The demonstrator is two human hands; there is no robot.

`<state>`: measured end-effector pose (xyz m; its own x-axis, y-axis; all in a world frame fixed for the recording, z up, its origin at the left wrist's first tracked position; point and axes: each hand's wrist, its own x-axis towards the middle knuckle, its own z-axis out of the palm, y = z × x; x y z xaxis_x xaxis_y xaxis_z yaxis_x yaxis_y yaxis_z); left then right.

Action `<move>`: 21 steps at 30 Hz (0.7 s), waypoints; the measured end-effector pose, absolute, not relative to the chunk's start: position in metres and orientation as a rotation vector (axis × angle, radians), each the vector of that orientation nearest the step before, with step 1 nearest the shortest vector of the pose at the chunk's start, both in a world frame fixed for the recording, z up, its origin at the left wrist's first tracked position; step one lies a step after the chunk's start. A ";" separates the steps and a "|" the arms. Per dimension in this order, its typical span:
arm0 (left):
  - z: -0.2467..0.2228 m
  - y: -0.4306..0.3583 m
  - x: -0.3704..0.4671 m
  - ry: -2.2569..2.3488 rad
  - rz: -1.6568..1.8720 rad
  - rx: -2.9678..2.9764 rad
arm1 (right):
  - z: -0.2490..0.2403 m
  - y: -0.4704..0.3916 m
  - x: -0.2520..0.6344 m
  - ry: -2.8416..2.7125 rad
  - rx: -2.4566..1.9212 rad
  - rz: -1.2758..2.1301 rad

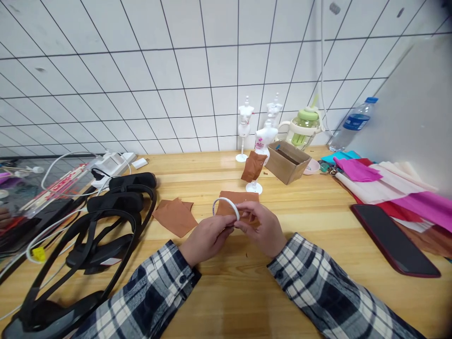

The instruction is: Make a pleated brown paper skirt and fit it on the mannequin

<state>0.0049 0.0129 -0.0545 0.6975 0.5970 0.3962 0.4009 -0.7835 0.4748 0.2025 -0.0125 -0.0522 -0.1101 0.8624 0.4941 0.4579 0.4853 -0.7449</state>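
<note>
1. Head view, looking down at a wooden tabletop with plaid sleeves reaching in from both sides.
2. Got a skinny white tape pinched in the left hand, thumb against fingers, gripping near the right end of its curl.
3. Bringing the right hand in on the same spot, fingertips bent and right up against the tape. Can't tell if actually clamped on it or just touching.
4. Holding the tape up in a little arch, just over a flat brown cloth on the table.
5. Can see another brown piece lying off to the left, near some black strappy gear.
6. Straight ahead, spotting a white dress form with a brown scrap on its lower part, plus two more white forms behind, near the tiled wall.
7. Just right of those, seeing an open cardboard box, then a green-lidded jug behind it and a water bottle leaning farther right.
8. Over on the right, got a messy heap of colorful fabric with a dark phone lying beside it, screen up.
9. Far left, spotting a white power strip and loose cables.
</note>
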 end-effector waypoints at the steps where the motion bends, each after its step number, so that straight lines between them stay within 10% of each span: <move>1: -0.055 0.013 0.005 0.787 0.780 2.567 | -0.052 -0.012 0.203 -1.758 -1.121 0.481; 21: -0.059 0.016 0.006 0.823 0.754 2.653 | -0.058 -0.009 0.206 -1.759 -1.130 0.534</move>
<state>0.0055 0.0155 -0.0593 0.7044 0.5862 0.4003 0.4501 -0.8049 0.3868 0.2058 -0.0092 -0.0581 -0.1279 0.8694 0.4773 0.4577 0.4787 -0.7492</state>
